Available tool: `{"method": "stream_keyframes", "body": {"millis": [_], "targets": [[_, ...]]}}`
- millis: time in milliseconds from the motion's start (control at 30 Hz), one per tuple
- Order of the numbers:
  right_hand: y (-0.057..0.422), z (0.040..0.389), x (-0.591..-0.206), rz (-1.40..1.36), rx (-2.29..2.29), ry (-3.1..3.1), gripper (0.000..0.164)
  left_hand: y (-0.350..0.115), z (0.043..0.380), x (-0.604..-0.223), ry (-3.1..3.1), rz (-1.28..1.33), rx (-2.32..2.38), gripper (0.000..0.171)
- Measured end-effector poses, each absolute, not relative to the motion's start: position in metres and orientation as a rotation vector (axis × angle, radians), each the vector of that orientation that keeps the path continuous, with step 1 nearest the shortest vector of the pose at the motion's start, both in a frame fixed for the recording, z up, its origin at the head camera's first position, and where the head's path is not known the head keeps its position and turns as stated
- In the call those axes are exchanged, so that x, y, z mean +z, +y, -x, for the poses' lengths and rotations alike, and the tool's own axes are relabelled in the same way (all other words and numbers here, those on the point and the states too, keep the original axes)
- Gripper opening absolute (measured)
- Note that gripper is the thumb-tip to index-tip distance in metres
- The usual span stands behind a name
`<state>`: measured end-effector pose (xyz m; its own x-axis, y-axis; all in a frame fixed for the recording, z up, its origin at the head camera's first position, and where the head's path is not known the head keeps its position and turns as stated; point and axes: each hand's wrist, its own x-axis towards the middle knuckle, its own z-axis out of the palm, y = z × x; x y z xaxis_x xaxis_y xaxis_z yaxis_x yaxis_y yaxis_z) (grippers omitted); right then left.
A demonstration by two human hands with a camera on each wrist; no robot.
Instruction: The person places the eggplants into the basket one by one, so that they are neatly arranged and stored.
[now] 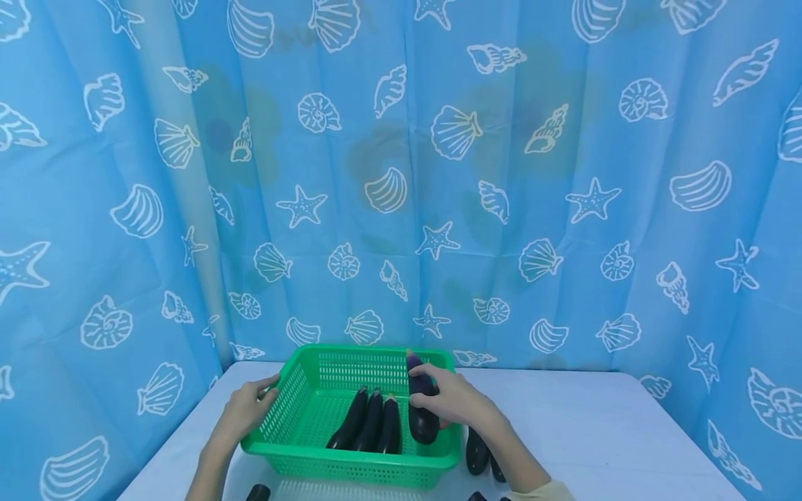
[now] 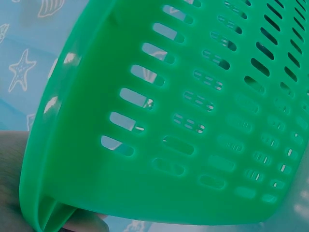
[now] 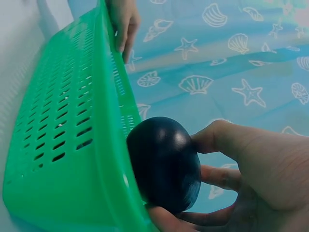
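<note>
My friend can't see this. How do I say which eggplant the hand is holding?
On the white table, find the big green basket. At its right side, a right hand grips a dark, shiny eggplant, its stem end pointing toward the shell-patterned curtain. That's the only one being held: the three eggplants beside it lie side by side, untouched.
</note>
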<state>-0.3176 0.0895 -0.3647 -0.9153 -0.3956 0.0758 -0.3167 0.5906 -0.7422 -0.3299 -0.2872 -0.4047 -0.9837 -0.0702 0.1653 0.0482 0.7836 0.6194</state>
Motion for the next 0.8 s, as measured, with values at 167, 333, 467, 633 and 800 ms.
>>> {"method": "stream_keyframes", "body": {"millis": [167, 333, 467, 633, 800], "targets": [[0.085, 0.320, -0.369, 0.621, -1.219, 2.711, 0.051, -0.287, 0.330, -0.405, -2.788, -0.006, -0.982, 0.044], [0.081, 0.319, -0.369, 0.635, -1.225, 2.696, 0.051, -0.288, 0.331, -0.405, -2.802, -0.012, -0.961, 0.044], [0.076, 0.318, -0.371, 0.641, -1.237, 2.683, 0.050, -0.288, 0.332, -0.404, -2.815, -0.024, -0.950, 0.044], [0.068, 0.317, -0.375, 0.626, -1.236, 2.660, 0.048, -0.288, 0.331, -0.404, -2.817, -0.035, -0.948, 0.044], [0.062, 0.317, -0.379, 0.596, -1.217, 2.665, 0.045, -0.287, 0.330, -0.403, -2.806, -0.026, -0.965, 0.044]]}}
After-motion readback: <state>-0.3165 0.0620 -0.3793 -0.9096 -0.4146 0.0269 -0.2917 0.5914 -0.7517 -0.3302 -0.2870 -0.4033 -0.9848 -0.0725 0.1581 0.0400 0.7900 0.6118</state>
